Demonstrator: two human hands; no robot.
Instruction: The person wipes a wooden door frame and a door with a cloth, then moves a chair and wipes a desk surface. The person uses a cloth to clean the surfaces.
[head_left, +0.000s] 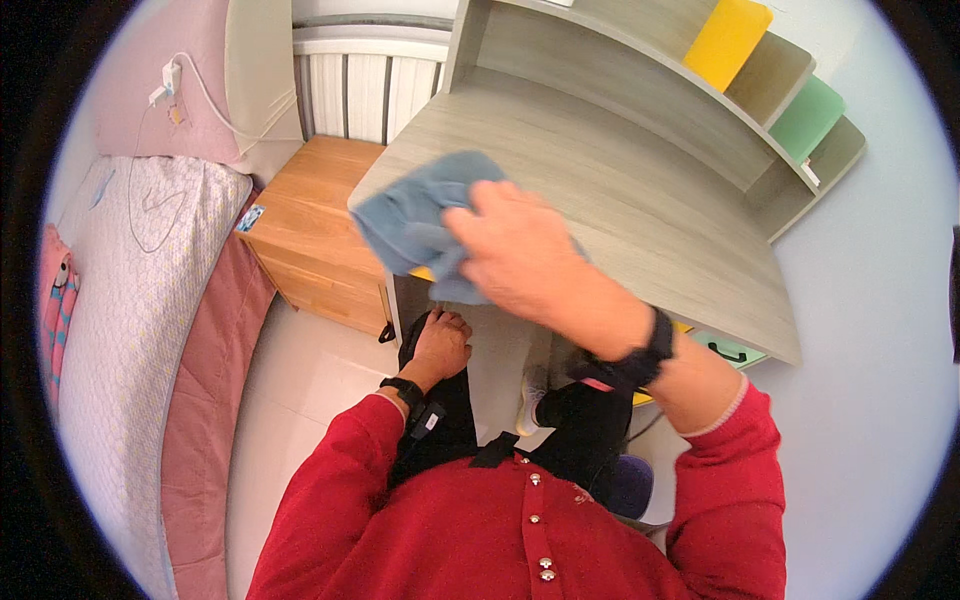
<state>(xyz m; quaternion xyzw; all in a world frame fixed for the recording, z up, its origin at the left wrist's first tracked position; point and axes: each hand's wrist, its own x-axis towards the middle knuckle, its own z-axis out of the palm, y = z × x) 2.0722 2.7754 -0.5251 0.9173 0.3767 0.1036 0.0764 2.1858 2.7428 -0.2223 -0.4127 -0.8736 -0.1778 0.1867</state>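
A blue cloth (420, 217) hangs bunched over the front left corner of a grey wood-grain desk (645, 202). My right hand (517, 247) grips it from above, slightly blurred. Part of the cloth drapes past the desk's front edge. Below that edge, my left hand (444, 345) lies on my knee in black trousers (450, 397), with nothing seen in it. Each wrist wears a black band.
Left of the desk stands a wooden nightstand (322, 202), beside a bed (135, 300) with a patterned sheet. A shelf unit (637, 60) with yellow and green dividers rises along the desk's back. A green drawer (731, 349) with a black handle sits beneath at right.
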